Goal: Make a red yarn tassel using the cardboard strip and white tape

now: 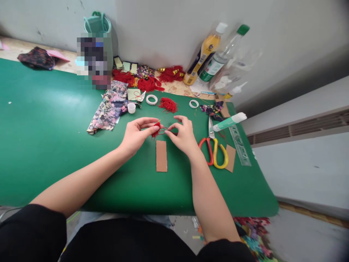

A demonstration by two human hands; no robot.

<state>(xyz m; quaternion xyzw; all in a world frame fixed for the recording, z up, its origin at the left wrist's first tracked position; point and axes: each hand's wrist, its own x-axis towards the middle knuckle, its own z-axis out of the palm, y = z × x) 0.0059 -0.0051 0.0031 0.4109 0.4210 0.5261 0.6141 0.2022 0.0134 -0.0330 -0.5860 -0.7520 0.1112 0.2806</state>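
Note:
My left hand (136, 134) pinches a small bundle of red thread (156, 129) between thumb and fingers, just above the green mat (54, 145). My right hand (183, 135) is closed in a pinch on a thin red thread loop (163, 131) that runs from the bundle. Both hands almost touch at the middle of the mat. A brown cardboard strip (161, 155) lies flat right below them.
Scissors (213, 147) with red and yellow handles, a glue stick (229, 122), a clear ruler (240, 145) and a cardboard scrap lie to the right. Loose red thread (168, 104), tape rolls (151, 99), floral fabric (109, 107), red tassels and bottles (203, 54) sit behind. The mat's edge is near.

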